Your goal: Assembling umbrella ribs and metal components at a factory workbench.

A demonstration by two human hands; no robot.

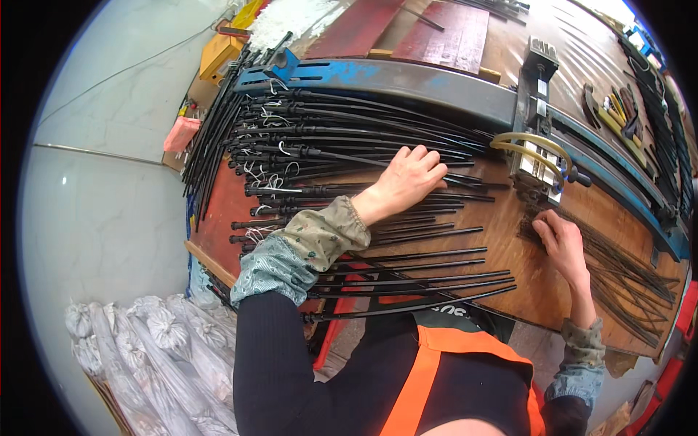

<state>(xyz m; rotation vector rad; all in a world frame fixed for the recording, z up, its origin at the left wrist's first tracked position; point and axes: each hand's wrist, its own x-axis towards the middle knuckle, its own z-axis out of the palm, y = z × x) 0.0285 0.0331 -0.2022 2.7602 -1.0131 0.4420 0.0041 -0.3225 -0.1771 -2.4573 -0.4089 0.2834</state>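
Many slim black rods (349,136) lie side by side on the table, their thicker ends to the left with loops of white cord. My left hand (411,182) reaches across them from the lower left, its fingers curled round one black rod whose tip shows past the fingers. On the right, my right hand (563,240) bends over the near ends of a loose bundle of thin brownish metal rods (625,272), thumb and fingers pinched together on one. Just beyond the right hand stands a clamp-like metal fixture (536,171) with yellowish hoses.
A blue-grey metal beam (407,80) crosses the table behind the rods. Reddish boards (443,33) lie beyond it, and hand tools (622,116) sit at the far right. White wrapped bundles (156,341) are on the floor at left. Several rods overhang the near table edge.
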